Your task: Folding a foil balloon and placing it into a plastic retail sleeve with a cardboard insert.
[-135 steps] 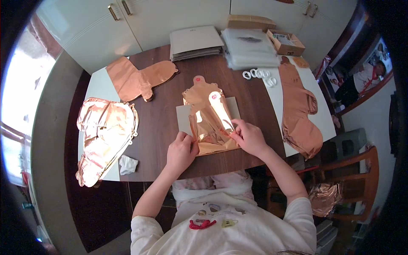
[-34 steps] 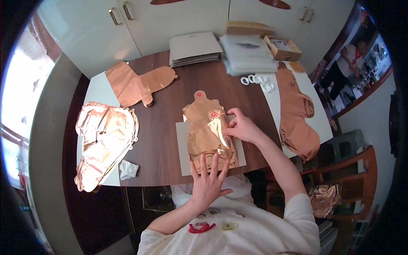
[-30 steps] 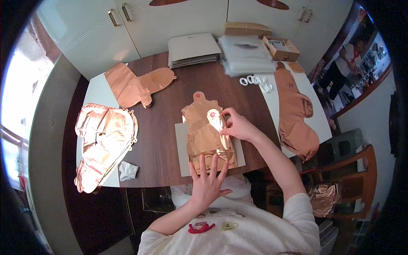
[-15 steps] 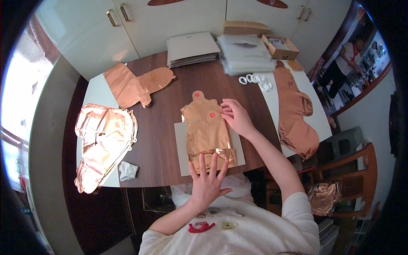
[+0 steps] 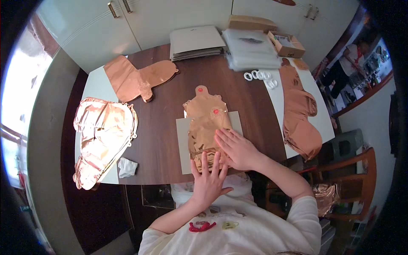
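Note:
A flat copper-coloured foil balloon (image 5: 206, 123), folded at its near end, lies on a pale card sheet (image 5: 182, 136) near the table's front edge. Two small red marks show on it, one on the far tab and one at the right. My left hand (image 5: 209, 180) rests with fingers spread over the folded near end. Flat against the foil's lower right side lies my right hand (image 5: 239, 151), fingers stretched out and pointing to the far left. Its thumb side is close to my left fingers. Neither hand grips anything.
More flat copper foil balloons lie at the left (image 5: 106, 127), far left (image 5: 140, 80) and right (image 5: 299, 119). Behind are stacked cards (image 5: 197, 40), clear plastic bags (image 5: 246, 46), white rings (image 5: 261, 75) and a small box (image 5: 287, 44). A crumpled white tissue (image 5: 127, 168) sits front left.
My right hand has come from the balloon's far right edge down onto its lower right side and flattened. The foil there looks more wrinkled. My left hand stays on the near end.

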### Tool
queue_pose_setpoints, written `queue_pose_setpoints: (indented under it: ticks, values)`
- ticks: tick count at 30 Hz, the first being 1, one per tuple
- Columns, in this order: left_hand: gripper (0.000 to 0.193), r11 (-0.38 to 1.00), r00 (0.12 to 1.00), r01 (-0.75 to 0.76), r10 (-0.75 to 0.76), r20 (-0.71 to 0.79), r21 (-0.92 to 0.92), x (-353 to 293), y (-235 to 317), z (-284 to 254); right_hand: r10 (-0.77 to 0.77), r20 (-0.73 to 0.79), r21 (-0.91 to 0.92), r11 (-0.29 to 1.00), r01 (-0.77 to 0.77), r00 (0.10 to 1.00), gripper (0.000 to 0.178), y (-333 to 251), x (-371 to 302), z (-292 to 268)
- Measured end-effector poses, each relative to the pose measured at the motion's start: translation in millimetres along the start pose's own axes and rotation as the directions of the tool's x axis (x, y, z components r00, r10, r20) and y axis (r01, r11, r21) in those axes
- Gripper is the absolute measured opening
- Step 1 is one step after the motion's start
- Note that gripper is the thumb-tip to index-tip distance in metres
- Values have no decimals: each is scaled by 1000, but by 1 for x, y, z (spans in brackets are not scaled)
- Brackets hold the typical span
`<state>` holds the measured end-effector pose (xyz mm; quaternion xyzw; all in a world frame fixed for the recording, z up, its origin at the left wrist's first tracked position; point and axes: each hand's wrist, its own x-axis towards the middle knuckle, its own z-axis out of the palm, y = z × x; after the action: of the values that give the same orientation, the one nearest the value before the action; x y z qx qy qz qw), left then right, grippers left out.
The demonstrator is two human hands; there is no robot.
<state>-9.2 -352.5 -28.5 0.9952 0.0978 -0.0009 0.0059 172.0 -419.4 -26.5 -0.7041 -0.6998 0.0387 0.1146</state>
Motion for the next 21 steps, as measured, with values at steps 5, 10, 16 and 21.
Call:
queue_pose_setpoints:
  ticks: [5, 10, 16, 21]
  values:
    - [101, 1000, 999, -4, 3, -46, -18, 0, 0, -2, 61, 7, -63, 996, -60, 998, 71, 21, 13, 0]
    - [100, 1000, 1000, -3, 3, -24, -6, 0, 0, -4, 96, 47, -134, 987, -89, 994, 71, 36, 30, -5]
    - [100, 1000, 1000, -8, 8, -18, 17, 0, 0, -2, 166, -1, -191, 968, -163, 986, 74, 61, 50, 2]
    - [99, 999, 1000, -9, 10, -8, 35, 0, -1, -4, 264, 90, -247, 940, -235, 960, 80, 75, 66, -9]
